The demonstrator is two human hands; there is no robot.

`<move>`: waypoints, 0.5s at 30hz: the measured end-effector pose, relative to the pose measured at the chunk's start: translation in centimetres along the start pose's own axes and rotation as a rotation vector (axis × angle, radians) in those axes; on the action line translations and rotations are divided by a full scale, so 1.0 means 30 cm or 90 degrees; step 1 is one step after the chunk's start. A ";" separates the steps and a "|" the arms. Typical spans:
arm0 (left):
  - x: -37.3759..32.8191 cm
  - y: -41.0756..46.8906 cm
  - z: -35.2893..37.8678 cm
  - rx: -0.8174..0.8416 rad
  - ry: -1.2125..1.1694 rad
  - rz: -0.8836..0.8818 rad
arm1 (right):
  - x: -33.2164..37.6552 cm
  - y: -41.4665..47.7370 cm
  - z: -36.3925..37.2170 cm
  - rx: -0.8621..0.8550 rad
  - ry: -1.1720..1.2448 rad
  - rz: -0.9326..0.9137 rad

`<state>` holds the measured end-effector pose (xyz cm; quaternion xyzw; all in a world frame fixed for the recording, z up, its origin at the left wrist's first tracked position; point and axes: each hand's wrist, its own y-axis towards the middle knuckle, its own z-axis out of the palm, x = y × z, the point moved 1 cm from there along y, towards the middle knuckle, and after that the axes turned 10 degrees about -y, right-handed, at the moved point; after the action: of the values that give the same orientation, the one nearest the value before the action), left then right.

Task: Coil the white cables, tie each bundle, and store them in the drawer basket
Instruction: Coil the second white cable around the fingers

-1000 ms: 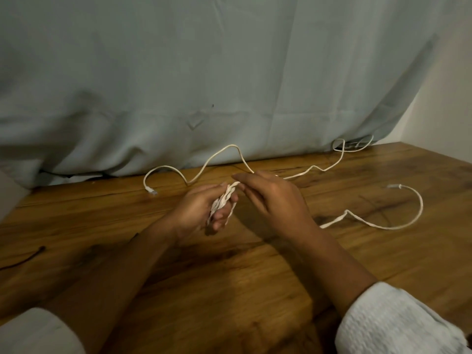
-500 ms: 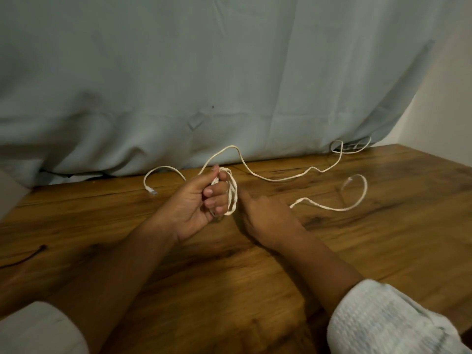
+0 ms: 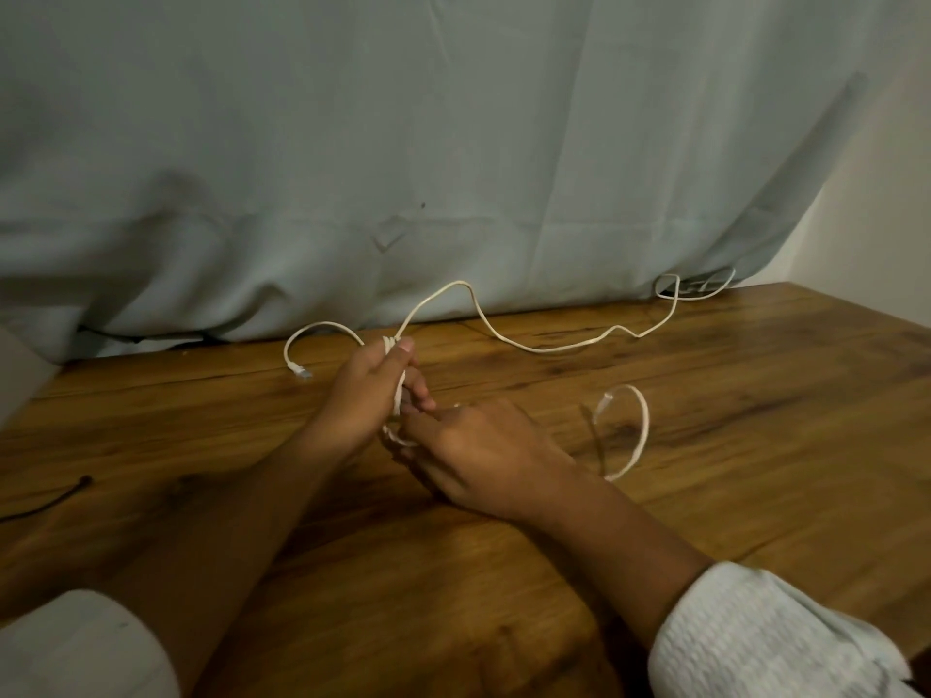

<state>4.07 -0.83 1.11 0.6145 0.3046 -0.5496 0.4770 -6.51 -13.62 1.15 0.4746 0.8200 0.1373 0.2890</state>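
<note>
One head-worn view looks forward and down over the wooden table (image 3: 755, 445), close in. The curtain (image 3: 453, 143) fills twelve o'clock.

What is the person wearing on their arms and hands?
Nothing on the hands: the left hand and right hand are bare, with no gloves, rings or watch showing. Both forearms are bare too. The right sleeve is white with a ribbed, knitted texture, pushed up the arm. The left sleeve is pale and smoother-looking.

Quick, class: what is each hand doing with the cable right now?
Left hand: closed, gripping the coiled white cable bundle.
Right hand: closed on the cable's loose tail, winding it around the bundle.
</note>
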 end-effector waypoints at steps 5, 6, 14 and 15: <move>0.015 -0.013 0.018 0.124 0.115 0.030 | -0.076 -0.017 -0.037 -0.086 0.085 0.112; 0.010 -0.018 0.030 0.144 0.082 0.007 | -0.095 -0.022 -0.040 -0.096 0.085 0.124; 0.009 -0.025 0.028 0.224 0.002 -0.078 | -0.174 -0.037 -0.027 -0.135 -0.023 0.175; 0.005 -0.032 0.037 0.244 -0.019 -0.090 | -0.184 -0.042 -0.027 -0.140 -0.028 0.196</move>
<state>2.81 -1.52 0.79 0.6629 0.2299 -0.6388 0.3158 -5.78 -18.96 3.06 0.5629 0.7113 0.2580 0.3326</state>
